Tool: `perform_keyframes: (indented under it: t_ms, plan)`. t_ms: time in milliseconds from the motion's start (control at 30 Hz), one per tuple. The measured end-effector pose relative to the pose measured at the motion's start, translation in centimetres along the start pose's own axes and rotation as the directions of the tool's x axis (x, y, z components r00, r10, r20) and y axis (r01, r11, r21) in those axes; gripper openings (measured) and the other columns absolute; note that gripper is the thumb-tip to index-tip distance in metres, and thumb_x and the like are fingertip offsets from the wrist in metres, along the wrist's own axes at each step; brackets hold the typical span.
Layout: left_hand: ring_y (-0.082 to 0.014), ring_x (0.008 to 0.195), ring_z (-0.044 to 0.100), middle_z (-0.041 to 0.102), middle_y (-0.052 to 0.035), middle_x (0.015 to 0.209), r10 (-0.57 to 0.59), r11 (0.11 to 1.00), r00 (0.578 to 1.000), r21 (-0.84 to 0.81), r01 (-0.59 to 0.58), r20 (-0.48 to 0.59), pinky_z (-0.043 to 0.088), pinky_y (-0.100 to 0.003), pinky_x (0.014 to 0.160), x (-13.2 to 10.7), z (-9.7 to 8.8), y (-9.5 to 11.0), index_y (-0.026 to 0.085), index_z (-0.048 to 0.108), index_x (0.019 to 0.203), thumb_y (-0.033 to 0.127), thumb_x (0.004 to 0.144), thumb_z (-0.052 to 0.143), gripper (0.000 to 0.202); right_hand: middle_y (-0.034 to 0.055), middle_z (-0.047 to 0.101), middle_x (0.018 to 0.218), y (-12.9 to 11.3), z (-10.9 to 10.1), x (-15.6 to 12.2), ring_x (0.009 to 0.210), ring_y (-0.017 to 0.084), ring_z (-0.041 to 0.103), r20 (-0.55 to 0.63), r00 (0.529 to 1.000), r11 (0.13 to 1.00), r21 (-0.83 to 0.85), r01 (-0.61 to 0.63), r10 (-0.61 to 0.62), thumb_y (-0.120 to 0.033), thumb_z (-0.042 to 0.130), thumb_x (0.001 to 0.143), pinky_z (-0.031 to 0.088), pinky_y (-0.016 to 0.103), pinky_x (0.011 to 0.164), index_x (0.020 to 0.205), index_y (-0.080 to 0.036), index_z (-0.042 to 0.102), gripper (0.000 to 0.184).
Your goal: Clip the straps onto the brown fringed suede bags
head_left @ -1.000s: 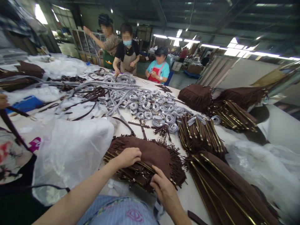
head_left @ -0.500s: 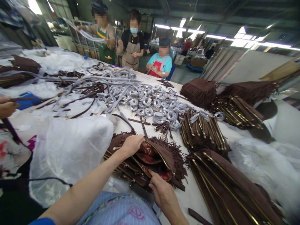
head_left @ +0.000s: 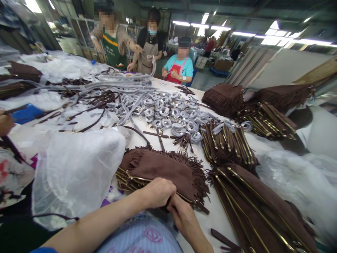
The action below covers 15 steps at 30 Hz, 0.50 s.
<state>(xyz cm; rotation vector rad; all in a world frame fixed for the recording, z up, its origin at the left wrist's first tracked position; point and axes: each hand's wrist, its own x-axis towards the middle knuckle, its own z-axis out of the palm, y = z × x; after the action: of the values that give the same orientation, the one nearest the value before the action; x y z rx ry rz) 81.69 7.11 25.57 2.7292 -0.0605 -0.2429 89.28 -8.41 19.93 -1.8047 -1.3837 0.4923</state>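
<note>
A dark brown fringed bag lies on top of several others, its gold zipper along the near edge. My left hand is closed on that near edge, around the middle of the zipper. Right beside it, my right hand pinches the same edge, so the knuckles of both hands almost meet. What exactly sits between the fingertips is hidden. The bag's upper panel lies flat, covering its inside. Gold zipper edges of the bags beneath show at left.
Coiled grey-wrapped straps cover the table's middle. Brown zippered pouches are stacked at right, near clear plastic. A white plastic bag stands at left, near another person's hand. Three people are across the table.
The bag's mouth, open with red patterned lining showing, is now covered by its upper panel. My left hand came down and right to meet my right hand, which barely moved.
</note>
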Motion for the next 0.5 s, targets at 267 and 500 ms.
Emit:
perform_keyframes:
  t_ms: [267,500]
  plan:
    - [-0.0316,0.100,0.063,0.068,-0.0188,0.102,-0.018,0.998,1.000,0.061,0.017,0.008,0.052,-0.042,0.087,3.6,-0.1,-2.1,0.009,0.071,0.092,0.012,0.084,0.056,0.017,0.0101,0.069,0.106,0.4,0.3,-0.4,0.083,0.018,0.066,0.038,0.999,0.999,-0.032,-0.011,0.012,-0.005,0.043,0.080,0.051,0.028,0.071,0.078,-0.021,0.053,0.019]
    - [-0.0237,0.096,0.067,0.075,-0.0073,0.096,0.147,0.983,0.986,-0.120,-0.137,0.082,0.053,-0.031,0.085,8.1,1.3,-3.6,0.018,0.074,0.097,0.006,0.078,0.061,0.026,0.0063,0.069,0.090,0.7,0.2,-0.5,0.075,0.018,0.064,0.041,0.999,0.999,-0.044,-0.005,0.007,-0.007,0.043,0.081,0.048,0.026,0.067,0.075,-0.021,0.052,0.017]
